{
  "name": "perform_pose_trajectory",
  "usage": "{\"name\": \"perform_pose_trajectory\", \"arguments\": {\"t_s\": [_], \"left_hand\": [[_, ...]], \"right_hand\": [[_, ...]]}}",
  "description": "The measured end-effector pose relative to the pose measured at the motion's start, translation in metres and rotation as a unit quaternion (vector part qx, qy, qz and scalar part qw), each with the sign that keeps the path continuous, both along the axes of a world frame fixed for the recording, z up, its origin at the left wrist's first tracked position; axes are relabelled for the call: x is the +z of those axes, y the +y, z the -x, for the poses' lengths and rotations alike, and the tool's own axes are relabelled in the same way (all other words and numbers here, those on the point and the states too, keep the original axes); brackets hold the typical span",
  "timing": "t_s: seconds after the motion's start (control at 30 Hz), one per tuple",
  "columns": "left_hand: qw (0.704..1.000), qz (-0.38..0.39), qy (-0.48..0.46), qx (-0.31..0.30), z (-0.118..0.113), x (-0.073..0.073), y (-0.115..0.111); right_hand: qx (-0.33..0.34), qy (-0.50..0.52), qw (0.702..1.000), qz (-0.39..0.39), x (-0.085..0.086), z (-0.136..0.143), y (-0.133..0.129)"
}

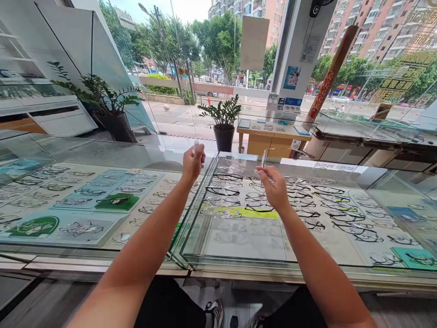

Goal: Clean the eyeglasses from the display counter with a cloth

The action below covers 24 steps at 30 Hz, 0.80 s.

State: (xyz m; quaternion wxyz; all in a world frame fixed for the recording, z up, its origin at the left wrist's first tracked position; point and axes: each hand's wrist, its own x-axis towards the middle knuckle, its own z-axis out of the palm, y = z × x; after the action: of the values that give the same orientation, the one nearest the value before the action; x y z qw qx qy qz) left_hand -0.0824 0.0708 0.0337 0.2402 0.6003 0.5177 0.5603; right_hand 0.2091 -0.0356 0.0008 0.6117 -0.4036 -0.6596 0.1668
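Note:
My left hand (193,163) is raised above the glass counter, its fingers wrapped around a small white bottle (196,144). Only the bottle's top shows; the fist hides its body. To the right, my right hand (276,187) pinches a pair of thin-framed eyeglasses (264,158) between thumb and fingers. The eyeglasses are held upright above the counter, with one temple stretching to the right. Rows of dark and clear eyeglass frames (223,191) lie in the display case under my right hand.
A glass display counter (205,273) runs across in front of me, with more eyeglasses (80,230) in its left section. Beyond it stand a potted plant (223,132) and a wooden display table (259,145). A larger plant (116,123) is at the left, before the shop window.

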Motion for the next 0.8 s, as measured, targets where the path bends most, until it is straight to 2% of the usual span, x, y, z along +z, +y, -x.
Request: {"name": "perform_pose_trajectory", "arguments": {"t_s": [0.07,0.1,0.13,0.17,0.23,0.27,0.33,0.43,0.5,0.6,0.63,0.7,0.8], "left_hand": [[0.994,0.035,-0.034,-0.100,-0.030,0.005,-0.019],[0.968,0.085,-0.103,-0.213,-0.044,0.006,-0.028],[0.925,0.142,-0.151,-0.320,-0.055,0.007,-0.038],[0.882,0.184,-0.173,-0.398,-0.065,0.008,-0.046],[0.822,0.226,-0.192,-0.486,-0.076,0.010,-0.059],[0.805,0.235,-0.197,-0.508,-0.079,0.012,-0.063],[0.791,0.240,-0.205,-0.524,-0.080,0.014,-0.067],[0.799,0.238,-0.212,-0.510,-0.078,0.016,-0.067],[0.829,0.216,-0.205,-0.473,-0.078,0.013,-0.065],[0.912,0.117,-0.126,-0.373,-0.081,0.007,-0.064],[0.931,0.081,-0.090,-0.344,-0.082,0.005,-0.064],[0.948,0.032,-0.028,-0.316,-0.084,0.001,-0.065],[0.946,0.016,0.017,-0.322,-0.085,-0.001,-0.067]], "right_hand": [[0.018,0.021,1.000,0.012,0.000,0.001,-0.001],[0.027,0.029,0.999,0.020,0.000,0.001,-0.001],[0.034,0.037,0.998,0.029,0.000,0.002,-0.002],[0.042,0.046,0.997,0.039,0.000,0.003,-0.002],[0.059,0.064,0.994,0.063,0.001,0.004,-0.004],[0.067,0.073,0.992,0.075,0.002,0.005,-0.005],[0.083,0.087,0.988,0.097,0.005,0.006,-0.007],[0.111,0.099,0.981,0.123,0.010,0.007,-0.010],[0.129,0.104,0.977,0.137,0.013,0.008,-0.012],[0.165,0.109,0.965,0.174,0.016,0.008,-0.016],[0.181,0.111,0.959,0.188,0.017,0.009,-0.017],[0.217,0.117,0.946,0.210,0.016,0.010,-0.018],[0.256,0.131,0.931,0.225,0.015,0.012,-0.019]]}}
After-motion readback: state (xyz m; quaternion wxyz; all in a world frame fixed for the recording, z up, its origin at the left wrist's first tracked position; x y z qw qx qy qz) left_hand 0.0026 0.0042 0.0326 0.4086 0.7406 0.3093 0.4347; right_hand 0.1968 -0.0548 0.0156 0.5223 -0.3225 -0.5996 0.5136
